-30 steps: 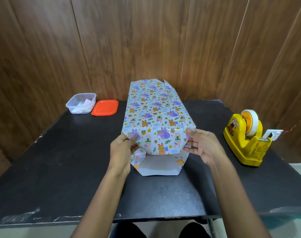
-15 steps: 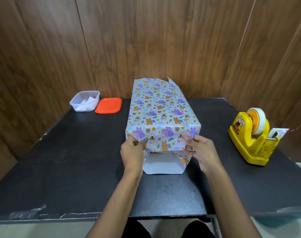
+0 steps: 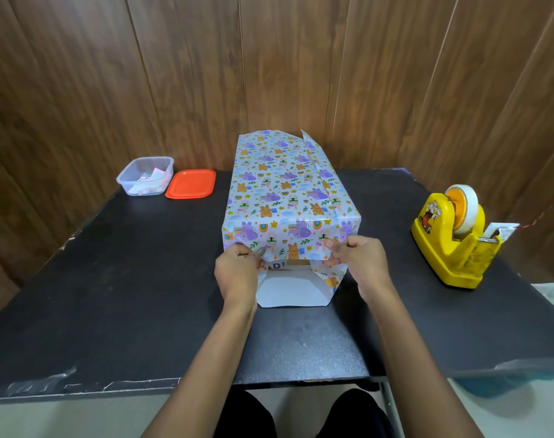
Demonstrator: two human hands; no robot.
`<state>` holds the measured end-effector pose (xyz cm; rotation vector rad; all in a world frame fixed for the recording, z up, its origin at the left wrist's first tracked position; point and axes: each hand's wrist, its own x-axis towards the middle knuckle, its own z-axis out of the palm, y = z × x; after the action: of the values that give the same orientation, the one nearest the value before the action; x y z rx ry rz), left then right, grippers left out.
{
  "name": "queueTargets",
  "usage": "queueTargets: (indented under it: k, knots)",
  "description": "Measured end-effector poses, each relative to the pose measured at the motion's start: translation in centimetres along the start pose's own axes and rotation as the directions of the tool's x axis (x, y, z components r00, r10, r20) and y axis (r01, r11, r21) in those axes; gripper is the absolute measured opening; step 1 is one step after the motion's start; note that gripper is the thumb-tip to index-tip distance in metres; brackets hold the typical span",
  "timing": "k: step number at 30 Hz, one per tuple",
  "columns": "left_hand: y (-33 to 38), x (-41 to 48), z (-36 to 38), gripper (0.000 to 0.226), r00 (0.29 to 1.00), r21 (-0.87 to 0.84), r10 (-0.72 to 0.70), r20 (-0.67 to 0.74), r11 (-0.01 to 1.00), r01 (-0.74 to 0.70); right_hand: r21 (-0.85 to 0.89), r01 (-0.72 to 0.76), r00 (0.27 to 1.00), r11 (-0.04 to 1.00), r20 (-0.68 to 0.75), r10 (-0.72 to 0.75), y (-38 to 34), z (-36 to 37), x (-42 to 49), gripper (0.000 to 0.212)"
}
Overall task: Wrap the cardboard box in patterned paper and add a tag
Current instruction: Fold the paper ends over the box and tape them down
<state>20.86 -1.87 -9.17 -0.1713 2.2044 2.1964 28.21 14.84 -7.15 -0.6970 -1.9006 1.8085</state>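
Wood panelling fills the upper half of the frame, and below it a black table [image 3: 117, 298] carries everything in play.

At centre frame, the left hand [image 3: 237, 271] has its fingers curled and pressed together, pinching the lower left edge of the top flap of patterned paper [image 3: 282, 197]. The right hand [image 3: 361, 263] mirrors it, thumb and fingers closed on the flap's lower right edge. Both pinch the same flap just above the open near end of the cardboard box [image 3: 296, 266], where a strip of bare cardboard with some printed letters shows between the hands. Below that strip, the bottom flap [image 3: 290, 292] lies white side up on the table, and the side folds are tucked in beside each wrist. The box itself stands in the middle of the frame, its top and sides already covered; at the far end a paper corner sticks up loose.

Judging from this, the step in hand is closing the near end: the top flap is being drawn down over the box face. The next move likely calls for creasing it flat, raising the bottom flap over it, and freeing one hand to fetch tape.

Outward, the yellow tape dispenser [image 3: 452, 241] sits at right of frame, well apart from the box. At upper left stand a clear plastic tub [image 3: 145, 177] holding small paper pieces, possibly tags, and just beside it an orange lid [image 3: 191, 184].
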Motion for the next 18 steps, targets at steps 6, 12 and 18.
queueTargets:
  k: [6,12,18]
  knots:
    - [0.2,0.1,-0.1,0.025,0.998,0.154,0.061,0.004,0.986,-0.060,-0.062,0.037,0.998,0.997,-0.056,-0.040,0.4,0.4,0.2,0.027]
    - [0.8,-1.5,0.0,0.019,0.963,0.443,0.253,-0.090,0.876,-0.188,-0.066,0.029,0.993,0.997,-0.116,-0.036,0.7,0.9,0.4,0.028]
    - [2.1,0.4,0.7,0.040,0.272,0.657,0.907,0.322,-0.008,-0.753,-0.062,0.008,0.996,0.998,-0.086,-0.013,0.5,0.6,0.5,0.025]
